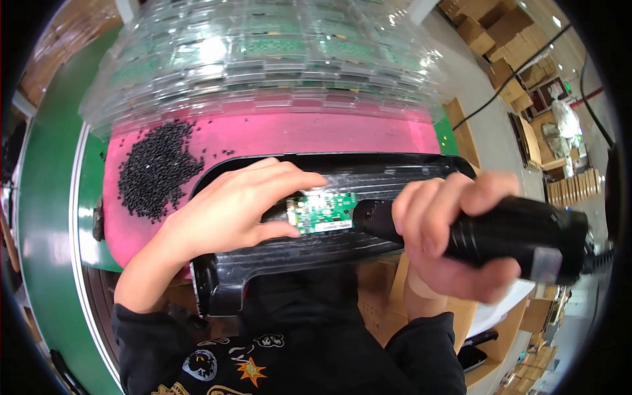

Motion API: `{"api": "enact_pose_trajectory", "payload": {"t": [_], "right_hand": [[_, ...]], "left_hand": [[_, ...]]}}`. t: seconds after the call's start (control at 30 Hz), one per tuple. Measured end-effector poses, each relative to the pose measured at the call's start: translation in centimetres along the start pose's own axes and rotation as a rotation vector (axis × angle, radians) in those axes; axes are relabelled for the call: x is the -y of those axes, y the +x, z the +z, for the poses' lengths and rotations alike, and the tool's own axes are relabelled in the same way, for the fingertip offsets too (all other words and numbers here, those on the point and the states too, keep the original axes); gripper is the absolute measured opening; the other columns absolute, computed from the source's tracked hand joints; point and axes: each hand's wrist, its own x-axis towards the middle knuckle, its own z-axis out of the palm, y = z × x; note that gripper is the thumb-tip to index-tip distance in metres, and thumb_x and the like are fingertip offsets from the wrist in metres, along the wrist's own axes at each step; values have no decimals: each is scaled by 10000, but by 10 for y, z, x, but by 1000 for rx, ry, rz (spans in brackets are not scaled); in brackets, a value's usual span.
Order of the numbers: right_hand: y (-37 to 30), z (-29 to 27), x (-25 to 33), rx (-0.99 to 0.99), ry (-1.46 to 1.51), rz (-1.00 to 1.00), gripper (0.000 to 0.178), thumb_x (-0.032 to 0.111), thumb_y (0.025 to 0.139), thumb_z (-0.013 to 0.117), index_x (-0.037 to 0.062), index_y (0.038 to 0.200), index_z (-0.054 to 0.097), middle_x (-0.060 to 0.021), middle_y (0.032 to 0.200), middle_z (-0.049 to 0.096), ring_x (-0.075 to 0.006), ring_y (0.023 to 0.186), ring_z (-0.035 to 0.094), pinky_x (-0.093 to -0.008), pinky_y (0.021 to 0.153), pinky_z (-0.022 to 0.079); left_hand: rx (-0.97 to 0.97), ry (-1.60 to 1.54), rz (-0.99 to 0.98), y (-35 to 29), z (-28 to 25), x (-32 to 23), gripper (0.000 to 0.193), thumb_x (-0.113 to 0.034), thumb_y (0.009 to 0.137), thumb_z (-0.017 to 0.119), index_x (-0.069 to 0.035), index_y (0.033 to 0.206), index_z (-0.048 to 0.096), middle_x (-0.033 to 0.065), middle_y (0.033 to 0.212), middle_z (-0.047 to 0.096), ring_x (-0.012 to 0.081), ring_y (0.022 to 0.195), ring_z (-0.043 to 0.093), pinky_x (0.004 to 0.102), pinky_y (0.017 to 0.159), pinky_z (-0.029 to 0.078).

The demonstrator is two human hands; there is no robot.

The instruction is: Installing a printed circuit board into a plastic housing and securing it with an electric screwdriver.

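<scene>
A black, trough-shaped plastic housing (309,253) lies across the front of the pink mat. Inside it sits a small green circuit board (322,212). My left hand (220,204) reaches over the housing's left part, thumb and forefinger gripping the board around its left end. In my right hand (438,220) is a thick black electric screwdriver (520,234), held nearly level with the fingers wrapped round its body. Its nose meets the right end of the board; the bit's tip cannot be made out.
A pile of small black screw-like pieces (158,171) covers the left of the pink mat (316,131). Stacked clear plastic trays (276,49) with green boards stand behind. A black cable (513,78) hangs at right. Cardboard boxes (490,39) fill the far right.
</scene>
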Motion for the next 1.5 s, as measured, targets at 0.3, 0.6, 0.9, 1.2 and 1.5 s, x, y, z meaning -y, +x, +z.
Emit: {"api": "enact_pose_trajectory", "payload": {"t": [0.3, 0.6, 0.9, 1.2, 1.5], "right_hand": [[-8, -26, -11, -69, -54, 185, 548, 529, 887, 651, 50, 1057, 446, -44, 616, 509, -128, 450, 452, -274, 438, 385], [-9, -29, -30, 38, 210, 224, 441, 101, 794, 788, 12, 1083, 467, -36, 717, 542, -81, 601, 534, -235, 546, 429], [-3, -30, -25, 41, 100, 317, 532, 378, 837, 783, 28, 1082, 467, -45, 627, 495, -133, 509, 475, -271, 478, 397], [35, -76, -19, -662, 350, 552, 215, 215, 963, 599, 19, 1025, 539, -100, 969, 578, -216, 942, 585, -441, 867, 530], [14, -19, 95, 230, -521, -26, 171, -3, 870, 602, 0, 1037, 635, -82, 873, 664, -180, 785, 662, -305, 738, 536]], "left_hand": [[107, 275, -79, 2, 2, 0, 684, -200, 668, 828, -81, 1287, 563, 87, 1028, 601, 306, 969, 581, 410, 856, 486], [158, 295, -106, 2, 0, -6, 598, -224, 708, 808, -79, 1245, 590, 90, 1104, 620, 319, 1012, 589, 413, 886, 489], [-143, 379, 51, 1, -12, -18, 501, -140, 750, 781, -49, 1212, 608, 81, 1101, 598, 303, 1032, 558, 404, 914, 469], [-155, 623, -103, -7, -14, -1, 272, -3, 779, 644, -4, 1050, 612, 149, 922, 623, 367, 922, 590, 458, 805, 495], [-117, 574, -84, -10, -27, -13, 203, -25, 776, 683, -19, 967, 613, 176, 889, 635, 383, 853, 630, 467, 727, 499]]}}
